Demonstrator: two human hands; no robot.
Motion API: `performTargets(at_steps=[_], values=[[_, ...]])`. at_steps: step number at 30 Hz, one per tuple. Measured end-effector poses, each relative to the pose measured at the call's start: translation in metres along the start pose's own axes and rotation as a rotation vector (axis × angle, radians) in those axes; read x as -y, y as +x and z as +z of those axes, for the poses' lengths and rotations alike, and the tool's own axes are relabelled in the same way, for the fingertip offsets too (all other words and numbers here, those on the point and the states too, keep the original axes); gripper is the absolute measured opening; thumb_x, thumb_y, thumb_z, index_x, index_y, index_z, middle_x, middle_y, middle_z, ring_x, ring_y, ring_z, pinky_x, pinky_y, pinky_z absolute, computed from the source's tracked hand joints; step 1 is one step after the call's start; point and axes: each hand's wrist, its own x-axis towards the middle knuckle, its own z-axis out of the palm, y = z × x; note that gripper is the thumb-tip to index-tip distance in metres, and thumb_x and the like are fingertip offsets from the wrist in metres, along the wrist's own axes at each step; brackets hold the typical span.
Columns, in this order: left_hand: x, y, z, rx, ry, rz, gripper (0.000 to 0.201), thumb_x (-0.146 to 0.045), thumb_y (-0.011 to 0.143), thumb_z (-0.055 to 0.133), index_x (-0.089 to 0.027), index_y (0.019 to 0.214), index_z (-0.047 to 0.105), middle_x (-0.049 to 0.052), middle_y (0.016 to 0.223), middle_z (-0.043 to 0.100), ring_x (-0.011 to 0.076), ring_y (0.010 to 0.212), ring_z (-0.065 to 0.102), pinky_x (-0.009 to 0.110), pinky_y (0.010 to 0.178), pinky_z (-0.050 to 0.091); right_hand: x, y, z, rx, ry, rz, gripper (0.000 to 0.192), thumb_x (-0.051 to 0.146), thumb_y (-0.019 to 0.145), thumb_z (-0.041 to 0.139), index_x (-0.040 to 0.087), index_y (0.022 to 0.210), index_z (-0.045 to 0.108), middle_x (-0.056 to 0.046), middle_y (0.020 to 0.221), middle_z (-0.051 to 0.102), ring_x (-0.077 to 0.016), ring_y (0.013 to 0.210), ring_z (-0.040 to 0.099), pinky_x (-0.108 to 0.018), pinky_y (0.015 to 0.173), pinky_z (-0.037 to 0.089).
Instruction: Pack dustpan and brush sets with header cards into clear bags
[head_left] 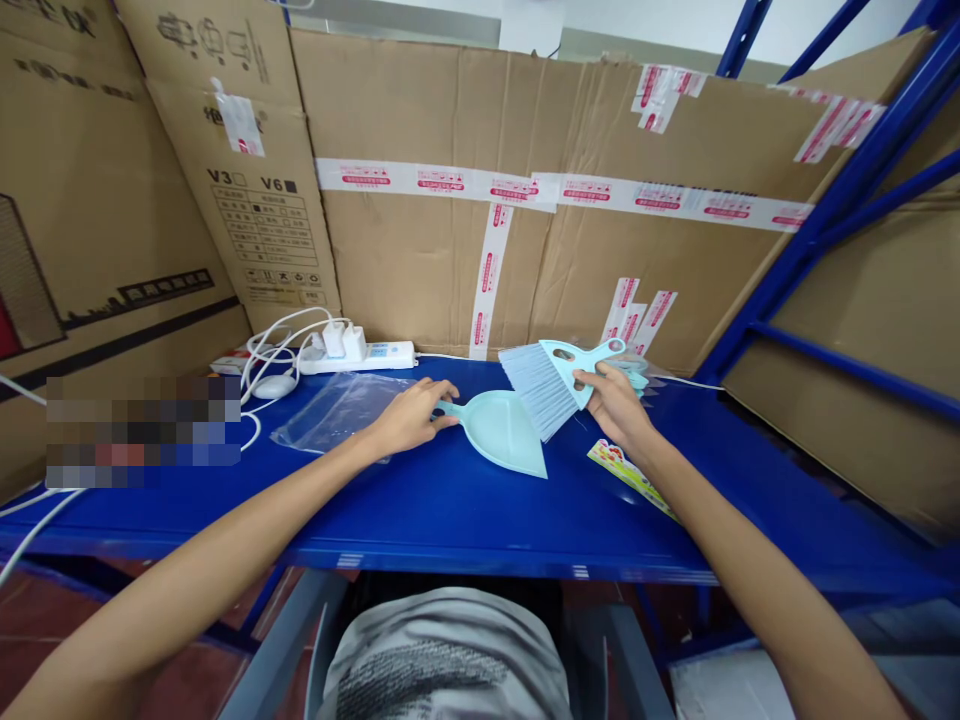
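Left hand [411, 415] grips dustpan [504, 432] handle; right hand [609, 400] holds brush [553, 380].

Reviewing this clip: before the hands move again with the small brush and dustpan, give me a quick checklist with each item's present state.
1. Left hand has the dustpan by its handle: ok, fingers closed on the handle end.
2. Right hand has a firm grip on the brush: ok, fingers wrapped around the brush body.
3. Dustpan rests flat on the blue shelf: ok.
4. Brush bristles meet the dustpan: cannot tell, they overlap its rim in this view.
5. Clear plastic bag is free of the hands: not ok, it lies partly under the left hand.
6. Printed card is free of the right forearm: cannot tell, it lies close beneath the wrist.
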Motion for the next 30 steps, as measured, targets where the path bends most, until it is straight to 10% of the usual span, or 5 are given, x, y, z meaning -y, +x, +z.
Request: performTargets(at_steps=[10, 18, 22, 30], values=[[-0.003, 0.000, 0.002, -0.015, -0.025, 0.031, 0.031, -0.036, 0.095, 0.071, -0.021, 0.119, 0.061, 0.010, 0.119, 0.075, 0.0320, 0.113, 0.066, 0.044, 0.092, 0.052, -0.006, -0.002, -0.001, -0.094, -0.243, -0.143, 0.053, 0.060, 0.074, 0.084, 0.026, 0.106, 0.060, -0.001, 0.089, 0.074, -0.0210, 0.072, 0.070, -0.031, 0.058, 0.058], [-0.010, -0.002, 0.012, 0.028, -0.374, -0.042, 0.047, -0.033, 0.083, 0.081, -0.021, 0.124, 0.059, 0.008, 0.112, 0.072, 0.0242, 0.096, 0.072, 0.036, 0.082, 0.056, -0.001, -0.012, -0.005, -0.170, -1.061, -0.753, 0.029, 0.045, 0.103, 0.054, 0.020, 0.091, 0.064, -0.006, 0.082, 0.070, -0.0210, 0.071, 0.064, -0.031, 0.063, 0.046], [-0.014, -0.004, 0.015, 0.156, -0.757, -0.193, 0.068, -0.033, 0.076, 0.090, -0.020, 0.132, 0.053, 0.004, 0.102, 0.070, 0.0184, 0.080, 0.070, 0.035, 0.076, 0.056, -0.007, -0.030, 0.010, 0.098, -1.553, -0.965, 0.027, 0.029, 0.105, 0.049, 0.018, 0.108, 0.074, -0.011, 0.109, 0.077, -0.0181, 0.073, 0.068, -0.030, 0.058, 0.037], [-0.039, -0.008, 0.004, 0.384, -1.271, -0.350, 0.081, -0.027, 0.077, 0.095, -0.017, 0.141, 0.046, 0.010, 0.103, 0.074, 0.0265, 0.095, 0.079, 0.042, 0.085, 0.062, -0.022, -0.051, 0.049, 0.639, -1.919, -0.847, 0.036, 0.035, 0.114, 0.043, 0.018, 0.132, 0.069, -0.012, 0.117, 0.078, -0.0200, 0.084, 0.074, -0.031, 0.059, 0.033]])
